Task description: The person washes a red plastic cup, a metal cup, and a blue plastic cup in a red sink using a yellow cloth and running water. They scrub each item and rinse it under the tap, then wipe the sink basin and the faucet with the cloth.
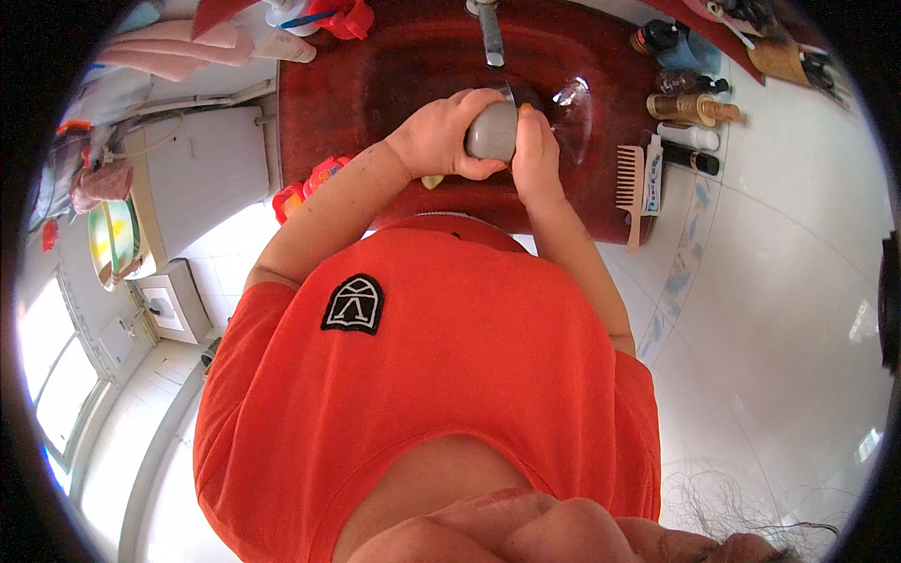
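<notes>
Over the dark red sink basin (pixel 394 77), my left hand (pixel 450 134) grips a rounded, greyish translucent container (pixel 493 132) from its left side, thumb below and fingers above. My right hand (pixel 539 155) lies against the container's right side, fingers pointing up the picture. A clear rim or edge shows just above the container, partly hidden by the fingers. The metal faucet (pixel 493 42) is beyond both hands. A small pale yellowish piece (pixel 431 181) lies below my left hand on the basin's near side.
A pink comb (pixel 631 183), a toothpaste tube (pixel 653 172) and several bottles and tubes line the right edge. Red items (pixel 324 174) lie by the left forearm. A white tube (pixel 285 46) and pink towels (pixel 176 49) are at the upper left.
</notes>
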Motion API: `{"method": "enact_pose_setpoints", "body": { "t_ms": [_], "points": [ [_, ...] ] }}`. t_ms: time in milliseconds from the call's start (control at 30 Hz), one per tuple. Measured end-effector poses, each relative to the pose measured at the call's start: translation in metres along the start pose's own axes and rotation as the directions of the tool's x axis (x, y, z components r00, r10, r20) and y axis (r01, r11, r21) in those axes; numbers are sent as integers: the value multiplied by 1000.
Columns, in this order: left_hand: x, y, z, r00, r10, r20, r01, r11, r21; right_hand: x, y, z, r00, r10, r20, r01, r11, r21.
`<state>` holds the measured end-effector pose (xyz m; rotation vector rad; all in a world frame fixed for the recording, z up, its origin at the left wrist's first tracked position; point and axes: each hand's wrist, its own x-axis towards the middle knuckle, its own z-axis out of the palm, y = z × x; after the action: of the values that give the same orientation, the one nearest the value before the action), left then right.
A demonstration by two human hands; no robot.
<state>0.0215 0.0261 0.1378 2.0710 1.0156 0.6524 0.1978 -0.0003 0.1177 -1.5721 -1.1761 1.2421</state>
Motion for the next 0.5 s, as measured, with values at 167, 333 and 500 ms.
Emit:
{"method": "enact_pose_setpoints", "body": {
  "t_ms": [167,333,500],
  "points": [
    [-1,-14,-10,963,-243,-113,241,970,-31,21,19,-6,883,470,7,-470,882,33],
    [-12,-46,-31,830,-490,-267,351,830,-433,35,97,-10,830,557,-23,-553,818,-158],
    [-19,-38,-36,729,-659,-187,444,663,-603,26,109,-11,861,508,25,-509,861,12]
  ]
}}
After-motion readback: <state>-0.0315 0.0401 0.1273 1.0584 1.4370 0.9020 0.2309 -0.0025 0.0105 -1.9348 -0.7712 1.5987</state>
